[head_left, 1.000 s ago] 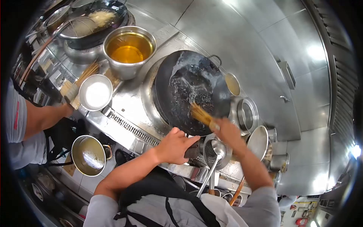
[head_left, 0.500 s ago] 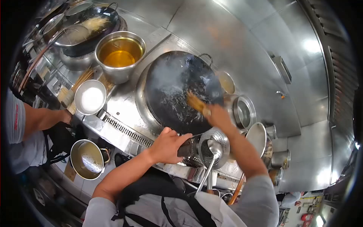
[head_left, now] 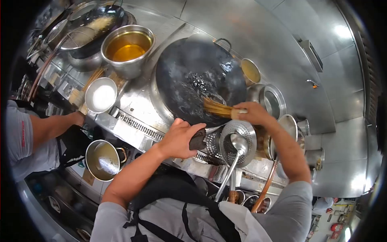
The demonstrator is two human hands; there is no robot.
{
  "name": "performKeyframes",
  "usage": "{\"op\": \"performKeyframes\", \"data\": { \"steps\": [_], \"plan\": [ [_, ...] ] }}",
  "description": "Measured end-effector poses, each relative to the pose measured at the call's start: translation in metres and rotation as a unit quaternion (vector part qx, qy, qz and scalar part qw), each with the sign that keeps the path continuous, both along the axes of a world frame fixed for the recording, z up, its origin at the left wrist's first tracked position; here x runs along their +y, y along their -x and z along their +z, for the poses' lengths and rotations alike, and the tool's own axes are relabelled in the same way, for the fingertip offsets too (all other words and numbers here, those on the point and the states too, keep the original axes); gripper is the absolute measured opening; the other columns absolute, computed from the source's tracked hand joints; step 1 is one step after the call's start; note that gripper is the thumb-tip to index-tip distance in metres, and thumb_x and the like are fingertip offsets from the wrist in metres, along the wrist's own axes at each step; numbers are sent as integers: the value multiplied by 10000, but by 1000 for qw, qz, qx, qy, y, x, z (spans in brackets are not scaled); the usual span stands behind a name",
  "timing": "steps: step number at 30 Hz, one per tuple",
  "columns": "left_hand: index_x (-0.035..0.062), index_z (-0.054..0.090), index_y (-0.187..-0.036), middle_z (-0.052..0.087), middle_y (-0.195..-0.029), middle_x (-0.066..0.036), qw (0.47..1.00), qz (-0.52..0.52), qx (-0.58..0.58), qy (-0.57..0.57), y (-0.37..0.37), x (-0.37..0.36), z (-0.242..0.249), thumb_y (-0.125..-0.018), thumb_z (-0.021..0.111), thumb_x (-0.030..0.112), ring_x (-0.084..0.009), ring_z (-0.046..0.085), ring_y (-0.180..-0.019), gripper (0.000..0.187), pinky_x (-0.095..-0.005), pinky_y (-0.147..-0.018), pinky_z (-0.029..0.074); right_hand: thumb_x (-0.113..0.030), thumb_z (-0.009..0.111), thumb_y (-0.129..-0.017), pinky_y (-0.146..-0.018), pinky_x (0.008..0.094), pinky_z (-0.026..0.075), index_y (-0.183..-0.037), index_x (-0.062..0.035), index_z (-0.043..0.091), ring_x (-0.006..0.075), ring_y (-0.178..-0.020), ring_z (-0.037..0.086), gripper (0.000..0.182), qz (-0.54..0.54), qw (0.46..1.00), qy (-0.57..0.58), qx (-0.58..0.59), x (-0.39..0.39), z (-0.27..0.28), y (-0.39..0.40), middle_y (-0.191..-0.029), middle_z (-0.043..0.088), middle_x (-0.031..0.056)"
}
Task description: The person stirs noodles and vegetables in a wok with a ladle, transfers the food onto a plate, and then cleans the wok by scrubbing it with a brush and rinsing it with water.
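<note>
A large black wok [head_left: 177, 84] sits on the burner in front of me, its inside wet and shiny, with a little water pooled in it. My right hand [head_left: 254, 113] grips a bamboo wok brush [head_left: 217, 108] by its pale bound end, the bristles against the wok's lower right inside. At the near rim, my left hand [head_left: 179, 139] is closed around a dark pad-like piece [head_left: 197, 140], which seems to cover the wok's handle. Just right of that hand, a perforated strainer [head_left: 249, 151] lies with a steel ladle [head_left: 239, 143] resting in it.
A steel pot of amber oil [head_left: 129, 52] and a bowl of white contents [head_left: 100, 95] stand left. Farther back is another wok [head_left: 115, 18] with a wire skimmer. A co-worker's arm [head_left: 52, 127] reaches in at left. Metal containers [head_left: 272, 103] line the right side.
The brush has swept toward the wok's near right side, and my right hand has moved right with it. Steam over the wok has thinned. My left hand keeps its hold.
</note>
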State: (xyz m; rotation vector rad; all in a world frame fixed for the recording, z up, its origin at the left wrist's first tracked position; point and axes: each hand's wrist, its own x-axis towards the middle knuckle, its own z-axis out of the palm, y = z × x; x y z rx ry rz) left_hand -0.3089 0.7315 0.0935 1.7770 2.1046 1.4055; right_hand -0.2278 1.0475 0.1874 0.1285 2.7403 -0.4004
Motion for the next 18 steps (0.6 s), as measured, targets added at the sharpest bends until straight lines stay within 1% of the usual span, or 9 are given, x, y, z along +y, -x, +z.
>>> {"op": "performKeyframes", "data": {
  "steps": [3, 5, 6, 8, 10, 12, 13, 16, 18],
  "plan": [
    [100, 476, -1285, 609, -823, -112, 999, 9, -15, 35, -4, 0, -3, -559, 754, 262, -278, 565, -815, 794, -367, -822, 339, -300, 693, -779, -873, 357, 492, -1136, -61, 660, 260, -968, 656, 431, 107, 983, 145, -34, -12, -10, 70, -1071, 680, 131],
    [102, 475, -1285, 611, -821, -111, 999, 13, -13, 48, -4, -1, 4, -563, 753, 262, -278, 569, -821, 790, -367, -821, 341, -288, 694, -811, -548, 276, 518, -1200, -34, 610, 141, -740, 635, 472, -81, 947, 309, -20, -56, -18, 116, -968, 677, 64],
    [105, 475, -1285, 613, -820, -111, 998, 20, -15, 60, -4, -1, 6, -566, 752, 261, -277, 572, -828, 786, -366, -820, 342, -288, 690, -821, -399, 248, 438, -1219, -35, 596, 102, -654, 609, 480, -183, 898, 401, -5, -69, -29, 126, -937, 666, 60],
    [105, 476, -1283, 616, -818, -107, 999, 14, -11, 52, -2, 0, 8, -568, 753, 261, -275, 574, -828, 783, -366, -819, 344, -301, 693, -820, -561, 282, 516, -1200, -33, 610, 129, -758, 628, 473, -227, 890, 393, 41, -91, -43, 114, -970, 674, 72],
    [106, 477, -1282, 619, -816, -103, 999, 0, -9, 51, -2, -3, 6, -570, 753, 261, -273, 576, -827, 779, -367, -819, 346, -304, 711, -793, -827, 314, 498, -1158, -55, 643, 167, -910, 641, 447, -61, 949, 296, 86, -69, -48, 79, -1052, 682, 89],
    [107, 481, -1276, 625, -817, -94, 1000, 6, -8, 26, -2, -2, 3, -573, 753, 259, -270, 579, -819, 769, -370, -817, 349, -260, 710, -768, -908, 339, 470, -1181, -81, 638, 217, -1023, 637, 455, -8, 970, 244, -10, -30, -24, 38, -1136, 662, 122],
    [105, 483, -1272, 627, -823, -94, 1000, 8, -15, 19, -3, -3, 5, -569, 749, 250, -273, 580, -808, 766, -371, -816, 351, -260, 710, -768, -908, 339, 470, -1181, -81, 638, 217, -1023, 637, 455, -2, 970, 243, -8, -21, -13, 45, -1136, 662, 122],
    [97, 484, -1271, 628, -828, -93, 999, 1, -25, 35, -2, -1, 8, -561, 743, 239, -271, 579, -812, 770, -372, -819, 352, -294, 653, -735, -887, 423, 486, -1098, -126, 673, 325, -1004, 625, 401, 131, 988, -85, -12, -12, -12, 89, -1078, 657, 153],
    [88, 485, -1270, 630, -835, -93, 999, -5, -21, 37, -3, -2, 7, -555, 739, 234, -272, 577, -814, 772, -372, -821, 352, -359, 536, -806, -823, 459, 505, -997, -100, 676, 363, -917, 637, 351, 82, 985, -136, 65, -34, -18, 159, -1001, 659, 178]
  ]
}}
